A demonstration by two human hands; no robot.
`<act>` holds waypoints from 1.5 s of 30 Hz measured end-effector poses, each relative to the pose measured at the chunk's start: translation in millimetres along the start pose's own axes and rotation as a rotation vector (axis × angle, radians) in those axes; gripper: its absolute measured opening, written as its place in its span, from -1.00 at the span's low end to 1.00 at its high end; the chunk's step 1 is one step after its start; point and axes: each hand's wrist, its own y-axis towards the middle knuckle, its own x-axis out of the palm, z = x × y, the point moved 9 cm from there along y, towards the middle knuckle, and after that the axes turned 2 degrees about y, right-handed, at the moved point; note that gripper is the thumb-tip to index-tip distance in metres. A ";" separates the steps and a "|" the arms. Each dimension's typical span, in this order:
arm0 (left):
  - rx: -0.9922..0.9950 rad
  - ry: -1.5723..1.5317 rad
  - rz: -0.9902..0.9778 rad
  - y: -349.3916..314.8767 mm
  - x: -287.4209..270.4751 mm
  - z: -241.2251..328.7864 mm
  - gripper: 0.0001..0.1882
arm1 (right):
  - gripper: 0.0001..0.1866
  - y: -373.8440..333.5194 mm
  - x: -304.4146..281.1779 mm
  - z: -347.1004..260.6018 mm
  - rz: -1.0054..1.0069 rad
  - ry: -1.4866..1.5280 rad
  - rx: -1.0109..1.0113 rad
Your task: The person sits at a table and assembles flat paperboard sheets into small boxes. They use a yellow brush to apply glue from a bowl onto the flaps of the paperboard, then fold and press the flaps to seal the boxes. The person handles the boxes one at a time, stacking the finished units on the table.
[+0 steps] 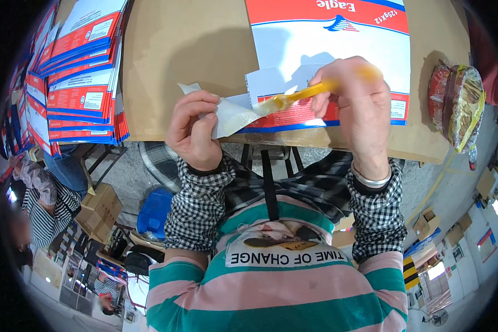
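My left hand (196, 130) pinches a white paper flap (231, 116) between thumb and fingers, near the table's front edge. My right hand (361, 97) is closed round the yellow handle of a brush (307, 93). The brush tip touches or lies just over the flap's right corner; glare makes this hard to tell. Beneath the right hand lies a flat red, white and blue printed carton sheet (343, 47). Whether the flap belongs to this sheet or is a separate piece, I cannot tell.
Stacked printed cartons (80, 83) fan out at the table's left. A plastic-wrapped bundle (455, 105) sits at its right edge. The brown tabletop (188, 33) lies between. Below left are a blue plastic item (155, 213), a cardboard box (99, 207) and a seated person (48, 207).
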 end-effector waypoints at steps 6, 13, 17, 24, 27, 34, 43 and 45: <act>0.010 -0.025 -0.012 -0.7 -0.4 -1.9 -0.85 | -0.84 -1.8 0.1 0.5 0.010 0.001 0.009; 0.010 -0.008 -0.009 0.5 0.7 -0.1 -0.85 | -0.84 0.4 2.0 -1.8 -0.030 0.019 -0.014; 0.025 0.009 0.006 -0.4 0.2 1.7 -0.84 | -0.85 1.4 5.3 0.5 -0.006 -0.047 0.009; 0.035 -0.043 -0.053 0.6 1.4 0.3 -0.84 | -0.86 2.5 14.1 -10.3 -0.034 -0.134 -0.060; 0.033 -0.057 -0.049 -0.2 0.4 -0.2 -0.84 | -0.87 3.7 18.7 -13.3 -0.062 -0.190 -0.081; 0.023 -0.052 -0.041 -0.2 0.8 0.2 -0.85 | -0.88 6.6 18.7 -15.7 -0.054 -0.194 -0.089; 0.035 -0.055 -0.059 -0.2 1.9 0.8 -0.84 | -0.88 11.3 26.5 -26.2 -0.072 -0.218 -0.155; 0.020 -0.033 -0.050 0.1 1.2 1.4 -0.84 | -0.88 10.4 31.0 -25.1 -0.133 -0.252 -0.097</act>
